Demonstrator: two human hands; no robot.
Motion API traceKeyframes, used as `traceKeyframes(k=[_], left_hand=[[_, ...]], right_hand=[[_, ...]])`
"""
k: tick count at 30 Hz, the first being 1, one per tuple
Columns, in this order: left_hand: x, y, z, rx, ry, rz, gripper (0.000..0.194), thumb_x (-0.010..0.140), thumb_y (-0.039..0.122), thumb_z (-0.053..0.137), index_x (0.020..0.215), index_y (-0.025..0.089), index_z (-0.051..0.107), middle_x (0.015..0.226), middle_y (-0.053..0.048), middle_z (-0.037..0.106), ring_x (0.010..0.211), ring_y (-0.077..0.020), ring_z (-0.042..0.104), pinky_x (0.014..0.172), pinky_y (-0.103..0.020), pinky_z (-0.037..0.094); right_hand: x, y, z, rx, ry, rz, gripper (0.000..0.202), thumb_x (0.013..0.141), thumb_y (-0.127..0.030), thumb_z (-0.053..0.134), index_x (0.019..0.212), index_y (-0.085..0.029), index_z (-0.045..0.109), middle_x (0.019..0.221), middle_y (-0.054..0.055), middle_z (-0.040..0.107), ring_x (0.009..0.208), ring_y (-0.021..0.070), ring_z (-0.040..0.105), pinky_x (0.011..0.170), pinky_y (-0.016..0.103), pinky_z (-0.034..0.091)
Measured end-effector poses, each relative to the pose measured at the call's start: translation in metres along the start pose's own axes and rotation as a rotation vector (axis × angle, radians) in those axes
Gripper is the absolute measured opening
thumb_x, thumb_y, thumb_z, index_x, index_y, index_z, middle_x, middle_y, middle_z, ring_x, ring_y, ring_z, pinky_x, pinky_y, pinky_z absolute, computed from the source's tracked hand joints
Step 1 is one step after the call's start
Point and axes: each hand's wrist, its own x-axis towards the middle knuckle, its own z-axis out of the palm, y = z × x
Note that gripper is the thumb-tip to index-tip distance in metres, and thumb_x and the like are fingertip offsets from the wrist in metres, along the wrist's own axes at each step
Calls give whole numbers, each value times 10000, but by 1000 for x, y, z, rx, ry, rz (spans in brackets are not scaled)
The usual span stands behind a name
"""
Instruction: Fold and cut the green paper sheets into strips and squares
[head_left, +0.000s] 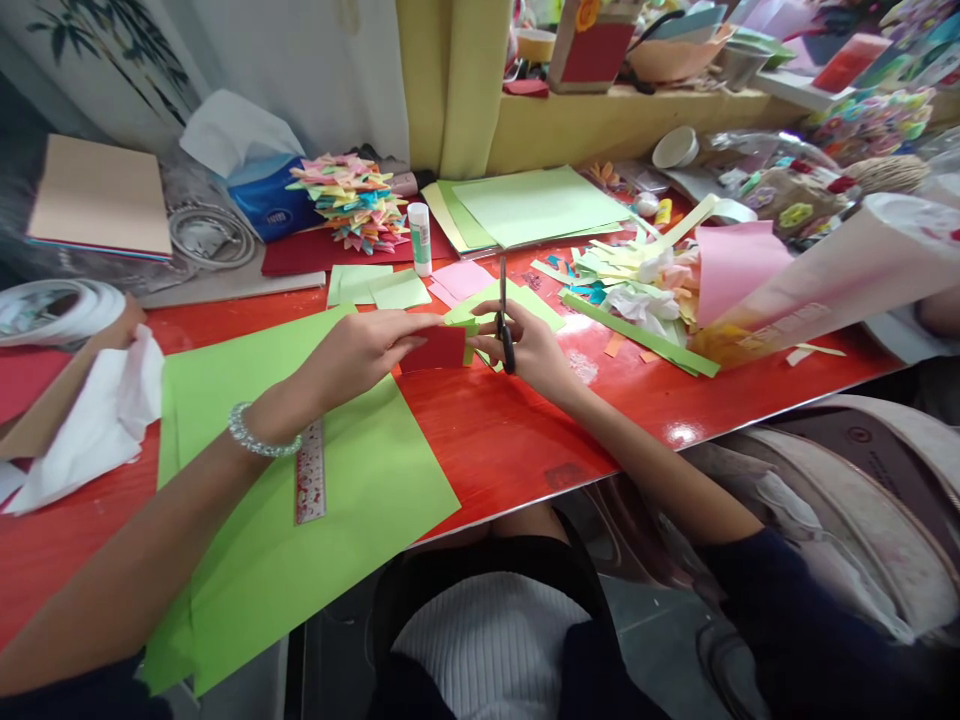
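Observation:
My left hand (364, 355), with a beaded bracelet (259, 432) on its wrist, pinches a small piece of red paper (437, 350). Light green paper (469, 343) shows along the right and top edges of that piece. Dark-handled scissors (508, 345) are in my right hand (529, 345), blades pointing up and away from me, close to the green edge. Whether the blades touch the paper I cannot tell. Large light green sheets (360, 500) lie under my left forearm, with a patterned ruler (310, 475) on them.
Beyond my hands are a glue stick (420, 240), small green squares (400, 289), pink squares (459, 280) and a folded-paper cluster (356, 205). Paper scraps (637, 275) and a clear plastic bag (832, 270) lie right. A tissue pack (274, 195) stands back left.

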Motion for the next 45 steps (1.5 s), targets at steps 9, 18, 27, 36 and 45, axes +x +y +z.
traceKeyframes(k=[9,18,27,36,45], left_hand=[[0,-3,0,261,5,164,290,884,265,533,1147,243,652,1077,-36,718,890,-169,665,811,-268,471],[1,-2,-1,328,47,221,227,894,256,507,1044,202,667,958,-32,734,778,-150,659,702,-251,466],[-1,8,-1,223,79,133,215,845,296,594,1016,207,691,922,-38,727,695,-141,612,667,-256,436],[5,14,5,-643,97,-415,598,634,397,799,1170,207,616,836,-50,697,624,-149,621,481,-218,419],[0,21,11,-740,125,-433,271,604,291,816,824,156,733,833,-58,727,725,-164,663,552,-213,495]], right_hand=[[-1,5,4,11,23,-31,309,772,-345,691,1010,-214,546,755,-28,540,650,94,523,546,252,383],[0,-1,1,113,-90,21,389,706,-377,759,1001,-224,556,701,-50,492,607,86,494,536,250,369],[4,3,6,79,30,-10,355,733,-410,721,955,-222,519,672,-60,446,545,73,428,490,245,328],[10,-13,7,169,116,-74,354,714,-391,738,922,-230,502,693,-63,433,512,58,454,448,230,328],[12,-27,5,42,160,-92,392,728,-492,713,960,-226,542,676,-43,511,538,89,516,464,242,352]])
